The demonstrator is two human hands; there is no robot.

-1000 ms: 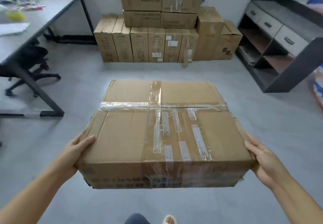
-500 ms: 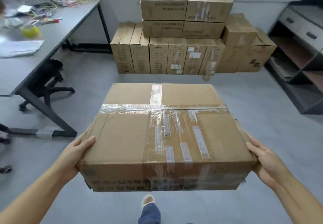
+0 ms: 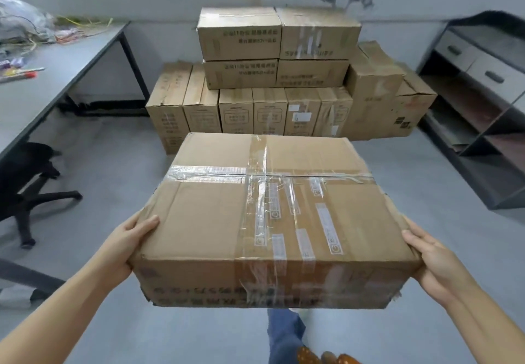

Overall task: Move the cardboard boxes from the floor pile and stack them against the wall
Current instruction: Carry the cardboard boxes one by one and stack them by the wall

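Box [image 3: 267,216] rides in the air, left hand [image 3: 125,247] and right hand [image 3: 434,261] clamped on its near corners. Wall stack [image 3: 278,79] looms far larger than a second ago, dead ahead, so the carry looks nearly over; setting down comes next.

even soft indoor light, faint shadows — wide-angle bowing, blurred edges

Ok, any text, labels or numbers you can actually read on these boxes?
None legible.
Carried box: dark print on near side, upside down, blurred.
Tape strips on its top: print too small.
Stacked boxes: lines of characters, blurred.
White labels on lower row: unreadable.
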